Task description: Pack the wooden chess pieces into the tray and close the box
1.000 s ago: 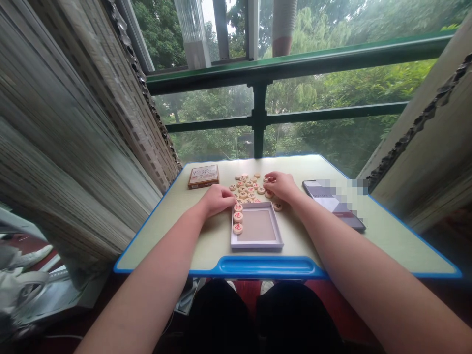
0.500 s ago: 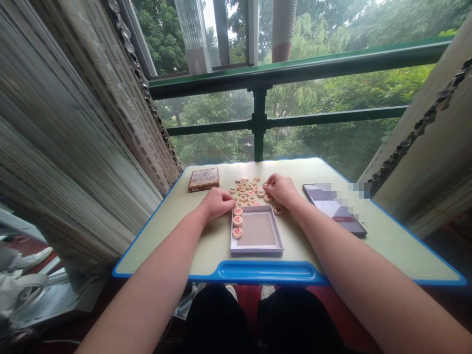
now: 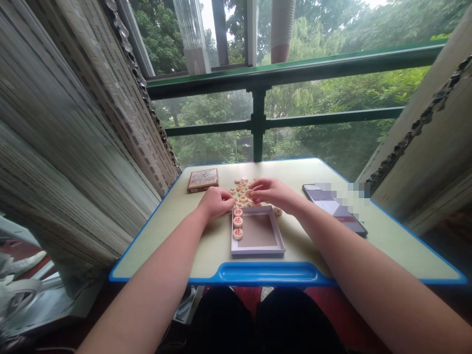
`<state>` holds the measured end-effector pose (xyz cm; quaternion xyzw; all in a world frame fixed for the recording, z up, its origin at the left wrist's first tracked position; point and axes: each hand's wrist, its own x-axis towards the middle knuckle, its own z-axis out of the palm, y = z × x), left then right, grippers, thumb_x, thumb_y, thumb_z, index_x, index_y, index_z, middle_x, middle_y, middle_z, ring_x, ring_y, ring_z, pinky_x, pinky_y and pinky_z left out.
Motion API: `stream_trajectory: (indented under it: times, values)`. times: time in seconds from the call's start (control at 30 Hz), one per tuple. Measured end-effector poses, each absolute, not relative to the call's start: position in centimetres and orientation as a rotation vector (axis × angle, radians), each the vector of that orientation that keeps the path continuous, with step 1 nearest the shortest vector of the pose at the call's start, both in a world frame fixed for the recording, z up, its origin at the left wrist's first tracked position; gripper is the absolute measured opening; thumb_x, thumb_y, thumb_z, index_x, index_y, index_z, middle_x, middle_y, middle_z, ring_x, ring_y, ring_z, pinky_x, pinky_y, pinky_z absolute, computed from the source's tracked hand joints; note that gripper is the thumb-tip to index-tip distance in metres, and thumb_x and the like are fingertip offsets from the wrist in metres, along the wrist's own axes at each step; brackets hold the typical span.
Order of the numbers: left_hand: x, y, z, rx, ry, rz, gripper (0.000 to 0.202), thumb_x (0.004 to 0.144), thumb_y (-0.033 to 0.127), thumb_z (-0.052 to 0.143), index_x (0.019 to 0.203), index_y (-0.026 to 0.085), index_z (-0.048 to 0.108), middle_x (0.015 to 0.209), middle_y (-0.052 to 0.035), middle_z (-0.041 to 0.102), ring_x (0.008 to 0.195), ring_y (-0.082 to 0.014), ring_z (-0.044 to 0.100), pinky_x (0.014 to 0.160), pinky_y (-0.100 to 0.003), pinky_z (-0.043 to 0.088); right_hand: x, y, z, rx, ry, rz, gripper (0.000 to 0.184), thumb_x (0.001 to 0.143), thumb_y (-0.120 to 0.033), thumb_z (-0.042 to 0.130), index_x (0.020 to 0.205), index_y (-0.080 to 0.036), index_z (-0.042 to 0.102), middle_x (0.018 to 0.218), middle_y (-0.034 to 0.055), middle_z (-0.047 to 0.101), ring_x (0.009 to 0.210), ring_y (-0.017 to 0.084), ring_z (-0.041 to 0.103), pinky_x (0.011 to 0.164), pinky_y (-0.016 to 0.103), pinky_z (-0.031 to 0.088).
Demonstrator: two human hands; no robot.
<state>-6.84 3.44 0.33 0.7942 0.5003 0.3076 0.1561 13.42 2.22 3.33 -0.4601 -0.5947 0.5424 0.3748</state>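
Three flat pieces (image 3: 238, 221) lie along the left wall of the shallow box (image 3: 258, 232). Above the loose pieces (image 3: 242, 198), the right hand (image 3: 272, 191) seems to pinch one disc (image 3: 250, 193), fingers slightly apart. The left hand (image 3: 217, 202) curls beside the box corner; its hold I cannot tell. Discs look light, hard, smooth; the rim should give the surest grip.

Bare forearms (image 3: 158, 268); black legwear (image 3: 221, 322); white shoes (image 3: 266, 293)
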Motion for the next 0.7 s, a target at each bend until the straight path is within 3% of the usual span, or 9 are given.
stream_trajectory:
  times: [0.3, 0.43, 0.7]
  values:
    - [-6.8, 3.4, 0.3, 2.282, 1.415, 0.881, 0.019, 0.066, 0.024, 0.055, 0.057, 0.013, 0.067, 0.054, -0.0004, 0.058, 0.055, -0.0105, 0.049, 0.053, -0.021, 0.036, 13.0, 1.5, 4.0, -1.308, -1.685, 1.265, 0.015, 0.07, -0.009, 0.064, 0.084, -0.013, 0.065, 0.06, -0.0022, 0.062, 0.054, 0.007, 0.054, 0.054, 0.02, 0.042]
    - [-6.5, 3.3, 0.6, 2.251, 1.392, 0.933, 0.019, 0.066, 0.028, 0.059, 0.066, 0.013, 0.071, 0.059, -0.0007, 0.061, 0.053, -0.009, 0.046, 0.052, -0.021, 0.036, 12.8, 1.6, 3.8, -1.248, -1.685, 1.238, 0.016, 0.07, -0.01, 0.064, 0.086, -0.013, 0.064, 0.065, -0.0013, 0.063, 0.055, 0.007, 0.054, 0.055, 0.02, 0.044]
    - [-6.2, 2.9, 1.0, 2.296, 1.334, 0.891, 0.023, 0.065, 0.03, 0.063, 0.079, 0.014, 0.072, 0.061, 0.0, 0.058, 0.054, -0.0081, 0.044, 0.053, -0.021, 0.036, 12.3, 1.7, 3.0, -1.152, -1.65, 1.258, 0.008, 0.067, -0.01, 0.065, 0.068, -0.013, 0.057, 0.061, -0.003, 0.059, 0.055, 0.006, 0.056, 0.054, 0.019, 0.044]
